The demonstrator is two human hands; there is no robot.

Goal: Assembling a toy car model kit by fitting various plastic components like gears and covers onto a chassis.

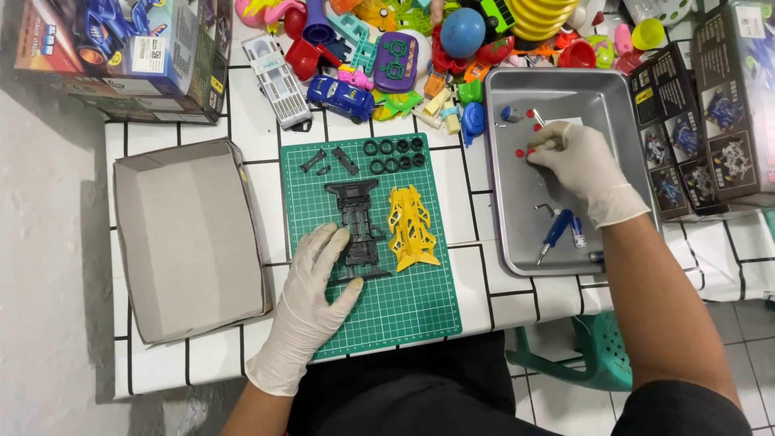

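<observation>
My left hand (311, 295), in a white glove, rests flat on the green cutting mat (420, 311), its fingers touching the lower end of a black toy car chassis (357, 226). A yellow plastic body frame (410, 226) lies just right of the chassis. Several small black tyres (394, 155) and black parts sit at the mat's top. My right hand (581, 165), also gloved, reaches into the grey metal tray (500, 202), fingertips pinched at small red parts (525, 152). Whether it grips one is hidden.
A blue-handled screwdriver (555, 232) lies in the tray. An open cardboard box lid (186, 238) sits left of the mat. A pile of colourful toys (404, 48) fills the back, with toy boxes at back left (121, 56) and right (710, 105).
</observation>
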